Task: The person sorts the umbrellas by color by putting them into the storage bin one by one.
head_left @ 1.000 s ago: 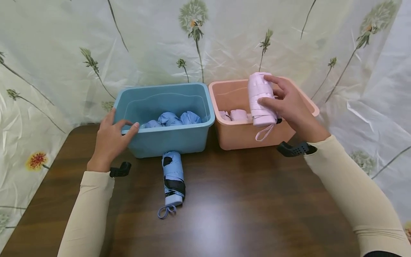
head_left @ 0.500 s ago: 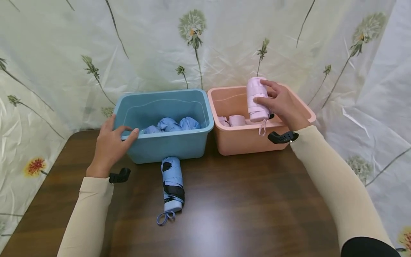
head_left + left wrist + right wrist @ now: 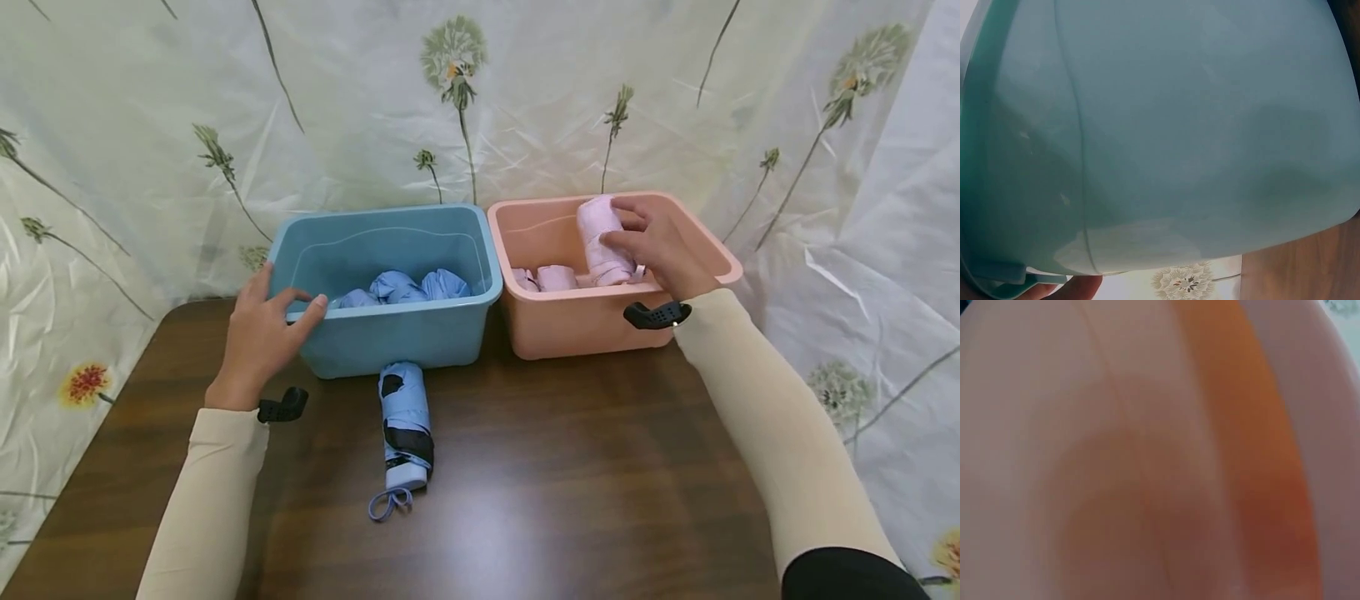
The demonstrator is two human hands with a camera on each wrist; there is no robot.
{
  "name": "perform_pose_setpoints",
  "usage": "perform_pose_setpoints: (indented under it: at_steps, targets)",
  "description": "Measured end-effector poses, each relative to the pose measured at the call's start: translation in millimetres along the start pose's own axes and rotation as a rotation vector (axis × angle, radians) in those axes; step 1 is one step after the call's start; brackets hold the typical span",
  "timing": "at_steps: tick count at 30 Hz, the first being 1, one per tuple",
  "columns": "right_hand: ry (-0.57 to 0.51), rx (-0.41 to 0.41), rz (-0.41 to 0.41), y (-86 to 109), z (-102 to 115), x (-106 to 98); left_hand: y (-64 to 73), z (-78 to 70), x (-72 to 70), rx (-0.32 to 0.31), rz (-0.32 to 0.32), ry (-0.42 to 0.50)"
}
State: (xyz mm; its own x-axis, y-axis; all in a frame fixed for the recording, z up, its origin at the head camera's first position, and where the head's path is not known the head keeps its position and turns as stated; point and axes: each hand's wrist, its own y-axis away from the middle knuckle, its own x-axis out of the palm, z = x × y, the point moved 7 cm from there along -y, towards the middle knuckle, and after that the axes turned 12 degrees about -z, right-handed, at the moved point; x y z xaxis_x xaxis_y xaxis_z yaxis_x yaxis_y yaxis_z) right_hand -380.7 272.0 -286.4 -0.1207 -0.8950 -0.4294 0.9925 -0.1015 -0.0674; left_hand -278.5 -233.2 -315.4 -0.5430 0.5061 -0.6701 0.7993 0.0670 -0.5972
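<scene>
In the head view, my right hand (image 3: 663, 250) grips a folded pink umbrella (image 3: 600, 237) by its side. The umbrella tilts, its lower end down inside the peach bin (image 3: 592, 329), behind the front rim. Other rolled pink umbrellas (image 3: 557, 277) lie in that bin, left of the held one. My left hand (image 3: 262, 337) rests at the front left corner of the blue bin (image 3: 397, 333), fingers spread over the rim. Several blue folded umbrellas (image 3: 397, 287) lie inside it. The left wrist view shows the blue bin's wall (image 3: 1197, 137) and fingertips (image 3: 1082, 287); the right, the peach bin's wall (image 3: 1097, 456), blurred.
A blue folded umbrella (image 3: 405, 425) with black patches and a looped cord lies on the brown wooden table (image 3: 570, 483), its far end at the blue bin's front. The bins stand side by side before a flower-printed sheet (image 3: 345, 100).
My right hand has lowered the pink umbrella from above the peach bin until its lower end is behind the front rim. The left hand stays at the blue bin's corner.
</scene>
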Motion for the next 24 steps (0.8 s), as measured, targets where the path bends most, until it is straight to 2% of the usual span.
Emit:
perform_pose_setpoints:
  at_steps: [4,6,10,16,21,24]
  targets:
    - [0.01,0.026,-0.101,-9.8,-11.7,-1.9,2.6,1.4,-0.5,-0.006,0.003,0.0]
    - [0.024,0.033,-0.126,-11.0,-14.6,-1.3,4.1,2.3,-0.2,-0.009,0.009,-0.004]
    - [0.03,0.035,-0.138,-11.5,-17.3,0.1,5.8,3.5,0.3,-0.017,0.017,-0.007]
    - [0.046,-0.014,-0.144,-12.6,-10.3,0.1,3.4,3.0,-1.2,-0.025,0.019,-0.007]
    - [0.076,-0.033,-0.148,-11.7,-0.2,1.8,2.2,1.8,-0.3,-0.028,0.028,-0.003]
    - [0.074,-0.052,-0.125,-4.0,11.0,3.1,0.3,0.1,1.4,-0.026,0.027,0.008]
